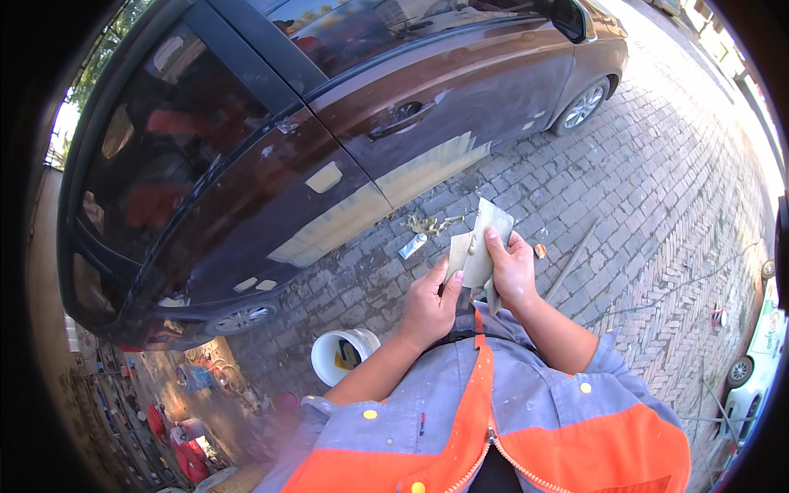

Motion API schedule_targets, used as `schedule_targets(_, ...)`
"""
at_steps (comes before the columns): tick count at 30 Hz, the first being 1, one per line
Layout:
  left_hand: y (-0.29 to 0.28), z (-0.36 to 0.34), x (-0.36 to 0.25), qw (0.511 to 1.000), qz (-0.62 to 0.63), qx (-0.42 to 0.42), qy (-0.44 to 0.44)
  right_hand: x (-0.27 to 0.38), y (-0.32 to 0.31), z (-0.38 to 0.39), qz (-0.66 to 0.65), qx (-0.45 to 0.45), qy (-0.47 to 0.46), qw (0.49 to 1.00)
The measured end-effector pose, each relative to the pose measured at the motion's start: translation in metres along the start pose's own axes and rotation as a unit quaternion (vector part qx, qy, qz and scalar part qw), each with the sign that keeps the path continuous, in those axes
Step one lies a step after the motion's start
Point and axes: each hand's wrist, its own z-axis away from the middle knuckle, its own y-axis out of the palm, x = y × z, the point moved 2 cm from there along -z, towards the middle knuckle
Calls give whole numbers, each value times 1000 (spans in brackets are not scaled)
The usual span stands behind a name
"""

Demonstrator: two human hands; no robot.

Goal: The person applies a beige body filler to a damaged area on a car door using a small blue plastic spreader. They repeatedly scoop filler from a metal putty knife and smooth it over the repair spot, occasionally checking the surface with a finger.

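My left hand (431, 304) grips a small pale filler spreader (459, 253). My right hand (514, 269) pinches a wider, flat grey-white spreader (488, 222), its thumb laid on the face. The two blades meet or overlap in front of my chest, and a dab of pale paste seems to sit between them. Beyond my hands stands a brown car (329, 115), side on. Beige filler runs in a wide band (436, 168) along the lower doors, with a smaller filler patch (324, 177) above it on the rear door.
On the brick paving (608, 197) lie a white-and-blue tube (412, 246), crumpled scraps (431, 223), an orange bit of litter (540, 251) and a long thin strip (573, 259). A white bucket (345, 355) stands left of my left forearm. Clutter (185, 444) fills the lower left; a white-and-green car (752, 370) is far right.
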Motion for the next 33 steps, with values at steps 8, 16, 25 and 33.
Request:
schedule_targets(8, -27, -2, -20, 975, -162, 149, -41, 9, -1, -2, 55, 108, -85, 989)
schedule_targets(16, -61, 3, 12, 975, -63, 131, -166, 42, -4, -5, 205, 162, 205, 943)
schedule_targets(25, -64, 20, 34, 990, 80, 41, -110, 42, -1, 2, 180, 168, 225, 943)
schedule_targets(33, -19, 40, 32, 741, 598, 217, -217, 7, 59, 32, -96, 164, 230, 954)
